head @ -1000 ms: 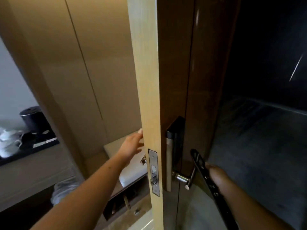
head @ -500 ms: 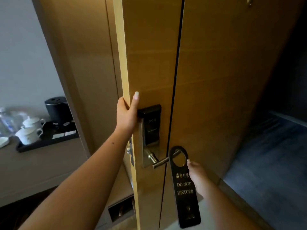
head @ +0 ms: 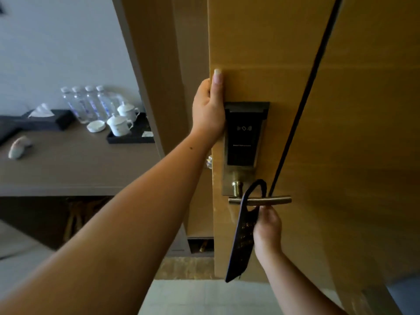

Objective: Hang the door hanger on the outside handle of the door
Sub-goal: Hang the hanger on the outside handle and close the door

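Door hanger looped over the outside handle, both hands busy.

The hanger is a long, dark, flat card with faint gold lettering, tilted edge-on; its top loop circles the brass lever. The right hand has its grip pinched on the card just under the lever. The left hand clasps the edge of the door, thumb on its face.

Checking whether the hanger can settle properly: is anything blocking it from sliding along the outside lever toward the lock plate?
Nothing visible does. The door hanger already has its loop around the lever handle, held by the right hand. The lever between loop and lock plate is bare; the left hand grips the door edge higher up.
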Available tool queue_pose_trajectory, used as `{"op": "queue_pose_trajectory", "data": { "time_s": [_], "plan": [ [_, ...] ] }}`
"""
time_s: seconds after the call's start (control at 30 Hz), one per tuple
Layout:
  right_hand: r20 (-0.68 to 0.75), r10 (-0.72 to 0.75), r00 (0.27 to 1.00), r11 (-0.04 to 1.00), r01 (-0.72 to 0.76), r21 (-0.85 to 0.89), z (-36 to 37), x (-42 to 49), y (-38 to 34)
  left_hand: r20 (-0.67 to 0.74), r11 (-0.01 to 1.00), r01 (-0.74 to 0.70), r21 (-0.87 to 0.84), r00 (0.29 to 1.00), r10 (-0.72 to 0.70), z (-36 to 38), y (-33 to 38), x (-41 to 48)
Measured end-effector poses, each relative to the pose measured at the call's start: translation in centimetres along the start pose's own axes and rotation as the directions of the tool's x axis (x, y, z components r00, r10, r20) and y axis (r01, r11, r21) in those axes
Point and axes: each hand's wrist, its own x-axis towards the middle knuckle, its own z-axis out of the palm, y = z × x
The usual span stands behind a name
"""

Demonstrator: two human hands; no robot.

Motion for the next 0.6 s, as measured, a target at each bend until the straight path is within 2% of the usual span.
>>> {"op": "queue_pose_trajectory", "data": {
  "time_s": [0.07,0.2,0.27,0.5,0.6],
  "plan": [
    [0.059,-0.007,0.998,0.999,0.009,-0.037,2.3,-0.4,1.2,-0.037,0.999,-0.033,0.012,0.999,0.033,0.0,-0.1,-0.7],
    [0.024,-0.001,1.0,0.999,0.002,-0.051,4.6,-1.7,1.9,-0.051,0.999,-0.039,0.03,0.998,0.041,0.0,0.4,-1.9],
    [0.036,-0.028,0.999,0.995,0.031,-0.092,4.3,-2.0,2.3,-0.071,0.997,-0.058,0.048,0.996,0.062,-0.2,0.5,-2.3],
    [0.18,-0.241,0.954,0.924,0.282,-0.258,1.2,-2.9,4.0,-0.084,0.995,-0.086,0.047,0.992,0.089,-0.4,0.8,-3.7],
    [0.221,-0.209,0.952,0.906,0.274,-0.322,-0.8,-2.3,4.7,-0.079,0.993,-0.11,0.051,0.99,0.114,-0.5,0.9,-4.2]
  ]
}}
